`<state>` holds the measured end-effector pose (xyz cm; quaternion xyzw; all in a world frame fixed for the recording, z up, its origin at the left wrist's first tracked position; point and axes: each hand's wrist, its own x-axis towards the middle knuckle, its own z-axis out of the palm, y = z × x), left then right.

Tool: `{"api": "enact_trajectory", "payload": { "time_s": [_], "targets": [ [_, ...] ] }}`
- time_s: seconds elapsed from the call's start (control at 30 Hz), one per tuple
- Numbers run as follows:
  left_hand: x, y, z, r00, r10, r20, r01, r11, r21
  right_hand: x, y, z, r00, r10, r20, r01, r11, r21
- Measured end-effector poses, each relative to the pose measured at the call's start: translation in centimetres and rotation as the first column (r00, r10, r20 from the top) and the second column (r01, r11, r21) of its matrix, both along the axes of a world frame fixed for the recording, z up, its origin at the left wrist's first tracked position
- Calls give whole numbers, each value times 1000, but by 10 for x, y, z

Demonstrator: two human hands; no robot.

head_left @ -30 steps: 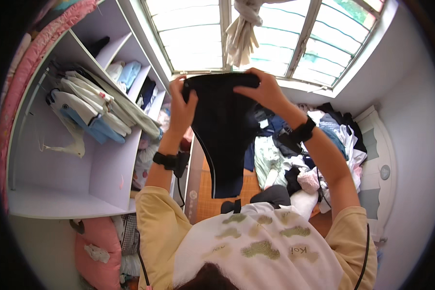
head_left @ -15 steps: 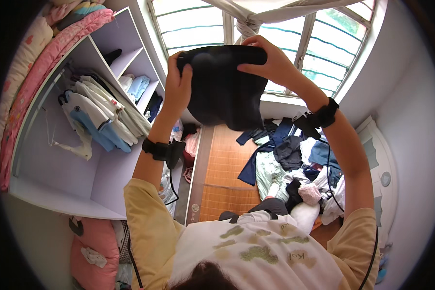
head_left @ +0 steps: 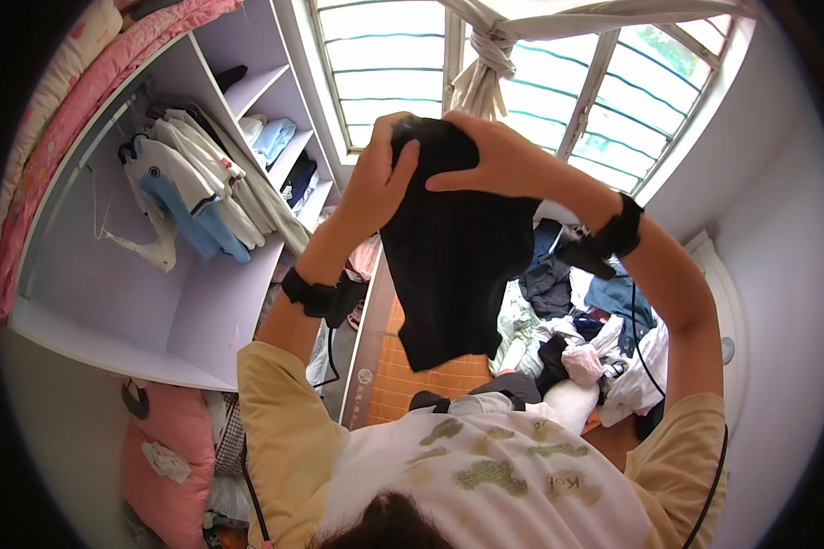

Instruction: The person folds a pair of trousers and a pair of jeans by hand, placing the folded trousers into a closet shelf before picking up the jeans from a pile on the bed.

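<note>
A plain black garment hangs in front of me, raised before the window; its exact kind I cannot make out. My left hand is closed on its upper left edge, with the thumb lying on the near face. At the upper right, my right hand grips the same top edge, thumb in front and the other fingers around the back. The two hands are close together, and the cloth between them is bunched. Its lower end dangles loose over the mat.
To the left stands an open wardrobe with hanging shirts and folded clothes on shelves. A heap of clothes lies on the bed mat at right. Beyond is a barred window; a pink cushion sits lower left.
My hands have come closer together and lower, bunching the garment's top edge. The cloth now hangs longer, its lower end reaching further down over the mat.
</note>
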<state>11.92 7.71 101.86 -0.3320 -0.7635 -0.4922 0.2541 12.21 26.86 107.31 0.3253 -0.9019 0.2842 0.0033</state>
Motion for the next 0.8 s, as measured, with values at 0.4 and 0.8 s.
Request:
{"api": "enact_trajectory", "payload": {
  "time_s": [0.4, 0.8],
  "targets": [
    [35, -42, -61, 912, -199, 358, 70, 937, 343, 7, -44, -38, 987, 73, -145, -69, 997, 29],
    [97, -88, -336, 695, 243, 676, -217, 968, -125, 15, -44, 43, 963, 118, -243, -117, 993, 20]
  ]
}}
